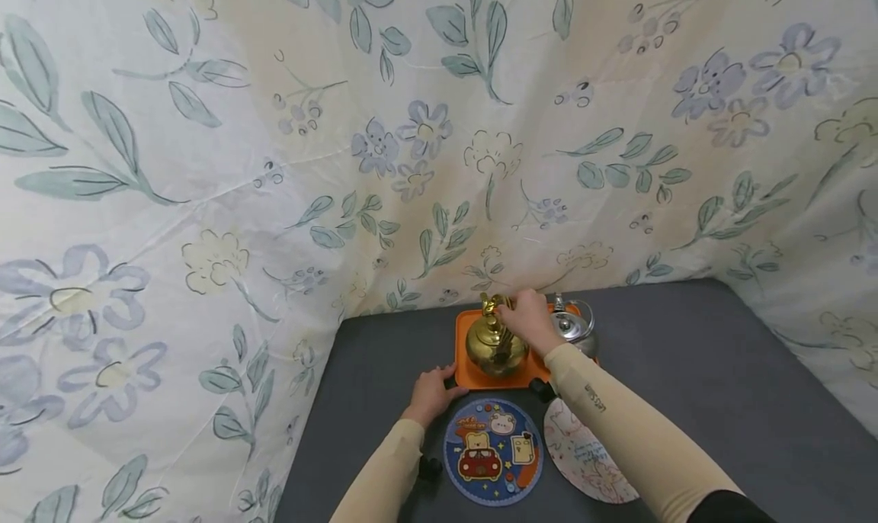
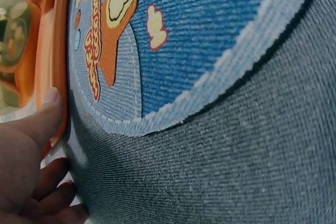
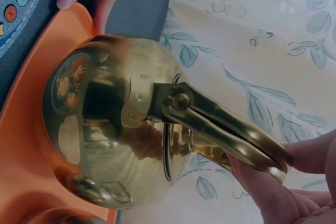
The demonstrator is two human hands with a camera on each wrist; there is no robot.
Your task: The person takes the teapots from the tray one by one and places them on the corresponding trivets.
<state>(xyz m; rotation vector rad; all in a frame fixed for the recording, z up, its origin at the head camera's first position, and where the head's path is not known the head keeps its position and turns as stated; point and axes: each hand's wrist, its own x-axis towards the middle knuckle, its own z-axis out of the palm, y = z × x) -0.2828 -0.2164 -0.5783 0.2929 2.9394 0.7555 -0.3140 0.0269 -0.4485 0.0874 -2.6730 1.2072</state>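
Observation:
A gold teapot [image 1: 492,351] with a round, shiny body stands on an orange tray [image 1: 462,355]. My right hand [image 1: 530,321] grips its arched handle [image 3: 226,129] at the top, between thumb and fingers, as the right wrist view shows. At the tray's near left corner is my left hand [image 1: 430,395], with the thumb [image 2: 50,106] along the front edge and fingers at the left side, pinching the corner. A silver kettle [image 1: 569,326] with a raised handle sits at the tray's right end, partly hidden by my right arm.
In front of the tray lie a round blue mat [image 1: 495,485] with cartoon pictures and a pale pink patterned round mat [image 1: 583,454], the latter partly under my right forearm. The dark grey table [image 1: 686,355] ends at a floral curtain [image 1: 425,165] behind.

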